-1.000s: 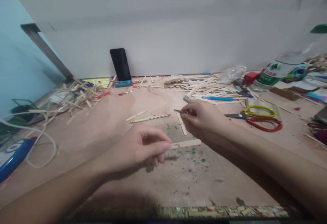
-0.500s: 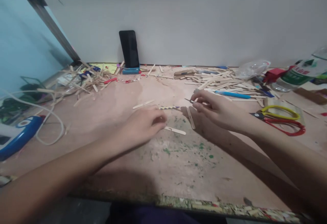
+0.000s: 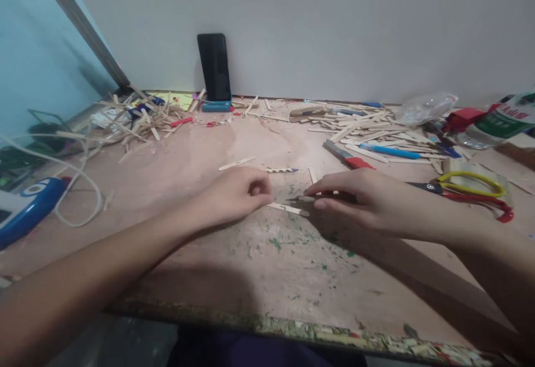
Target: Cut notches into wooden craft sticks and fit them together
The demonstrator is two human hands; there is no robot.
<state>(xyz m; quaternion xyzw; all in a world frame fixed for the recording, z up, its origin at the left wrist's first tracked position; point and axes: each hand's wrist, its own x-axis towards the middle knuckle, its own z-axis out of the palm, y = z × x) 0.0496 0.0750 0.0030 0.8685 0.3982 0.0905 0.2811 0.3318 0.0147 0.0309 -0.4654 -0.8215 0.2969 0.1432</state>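
Note:
My left hand (image 3: 236, 193) rests on the table with its fingers closed on one end of a wooden craft stick (image 3: 288, 209). The stick has a small notch in its edge, and its free end points right. My right hand (image 3: 355, 199) grips a slim craft knife (image 3: 296, 199), whose pointed tip hangs over the stick; whether it touches I cannot tell. Beyond the left hand lie a patterned pencil (image 3: 282, 170) and a second craft stick (image 3: 237, 164). Another stick (image 3: 312, 175) is partly hidden by the right hand.
Loose sticks are heaped at the back right (image 3: 376, 130) and back left (image 3: 142, 119). A black phone (image 3: 214, 68) stands against the wall. Scissors (image 3: 472, 186), a red-handled flat tool (image 3: 346, 155), a blue pen (image 3: 390, 151) and a bottle (image 3: 501, 121) lie right. A white cable (image 3: 98, 194) curls at left.
My right hand has moved toward me and down, bringing the knife to the stick in my left hand. The red-handled tool has come into view behind it. The camera has shifted slightly.

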